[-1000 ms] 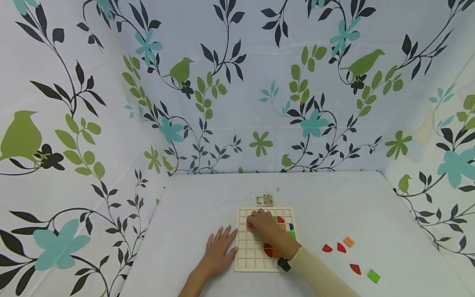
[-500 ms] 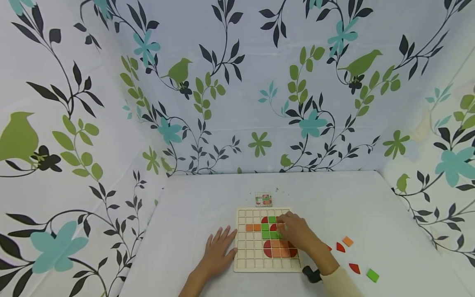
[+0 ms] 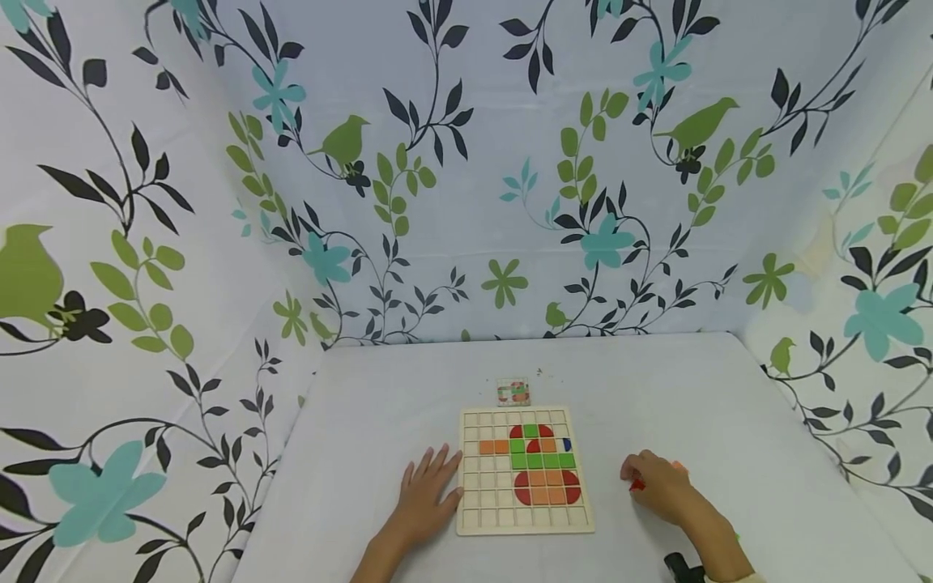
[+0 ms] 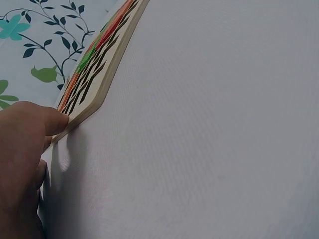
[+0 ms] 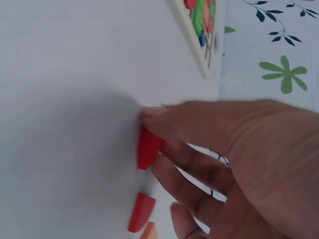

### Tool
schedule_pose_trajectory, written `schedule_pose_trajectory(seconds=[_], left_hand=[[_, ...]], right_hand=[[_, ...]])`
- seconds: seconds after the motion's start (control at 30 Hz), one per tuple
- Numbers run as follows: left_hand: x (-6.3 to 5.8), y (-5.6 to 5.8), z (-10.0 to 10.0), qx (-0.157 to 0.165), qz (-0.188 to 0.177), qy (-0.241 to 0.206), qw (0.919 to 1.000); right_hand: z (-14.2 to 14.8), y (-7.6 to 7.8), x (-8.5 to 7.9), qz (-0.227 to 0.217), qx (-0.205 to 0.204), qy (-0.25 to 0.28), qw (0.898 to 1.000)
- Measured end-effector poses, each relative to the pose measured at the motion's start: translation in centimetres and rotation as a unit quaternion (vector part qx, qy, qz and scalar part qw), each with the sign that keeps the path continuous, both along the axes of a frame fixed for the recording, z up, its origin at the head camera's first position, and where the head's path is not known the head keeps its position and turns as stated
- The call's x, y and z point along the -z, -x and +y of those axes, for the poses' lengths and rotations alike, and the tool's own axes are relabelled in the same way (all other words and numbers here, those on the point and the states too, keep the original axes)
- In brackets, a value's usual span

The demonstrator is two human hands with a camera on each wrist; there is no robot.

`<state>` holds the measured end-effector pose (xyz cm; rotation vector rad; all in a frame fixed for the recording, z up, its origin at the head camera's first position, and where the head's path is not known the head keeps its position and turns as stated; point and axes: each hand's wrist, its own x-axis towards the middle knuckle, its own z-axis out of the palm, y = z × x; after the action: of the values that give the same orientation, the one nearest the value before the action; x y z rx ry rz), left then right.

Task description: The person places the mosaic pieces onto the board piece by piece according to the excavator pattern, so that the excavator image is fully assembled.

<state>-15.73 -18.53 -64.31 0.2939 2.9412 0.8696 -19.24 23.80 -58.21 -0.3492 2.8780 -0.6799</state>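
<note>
A wooden grid board [image 3: 481, 506] lies on the white table, with red, green, orange and blue tiles set in its cells. My left hand [image 3: 426, 494] rests flat beside it, fingers spread, touching its left edge. In the left wrist view the thumb [image 4: 55, 121] meets the board's rim. To the right of the board, my right hand [image 3: 659, 486] pinches a red curved-edge tile [image 5: 149, 147] between thumb and fingers, at the tabletop. A second red tile [image 5: 141, 212] and an orange tile [image 5: 149, 231] lie near the fingers. The right hand hides other loose tiles in the head view.
A small pattern card [image 3: 513, 392] lies behind the board. Part of a black device [image 3: 683, 567] shows at the right wrist. A cloth [image 3: 503, 202] printed with leaves, flowers and birds hangs behind and at the sides of the table.
My right hand has gone from the board's left cells, across its right side, to the loose tiles on the right and now grips a red one. The left hand stays at the edge.
</note>
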Motion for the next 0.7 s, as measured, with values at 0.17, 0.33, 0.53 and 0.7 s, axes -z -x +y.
schedule_pose_trajectory(seconds=[0.17, 0.33, 0.53, 0.7], left_hand=[[0.22, 0.01, -0.04, 0.000, -0.002, 0.001, 1.0000], [-0.01, -0.20, -0.26, -0.001, -0.004, -0.002, 1.0000], [-0.24, -0.29, -0.26, -0.005, -0.001, 0.002, 1.0000], [-0.16, -0.15, -0.13, -0.002, -0.004, -0.001, 1.0000]], right_hand=[[-0.12, -0.05, 0.98, -0.015, 0.045, 0.031, 0.998], [-0.24, 0.01, 0.57, -0.068, 0.050, 0.049, 0.995], [-0.06, -0.05, 0.16, -0.085, 0.025, 0.057, 0.994], [0.16, -0.49, 0.45, -0.073, 0.034, 0.068, 0.994]])
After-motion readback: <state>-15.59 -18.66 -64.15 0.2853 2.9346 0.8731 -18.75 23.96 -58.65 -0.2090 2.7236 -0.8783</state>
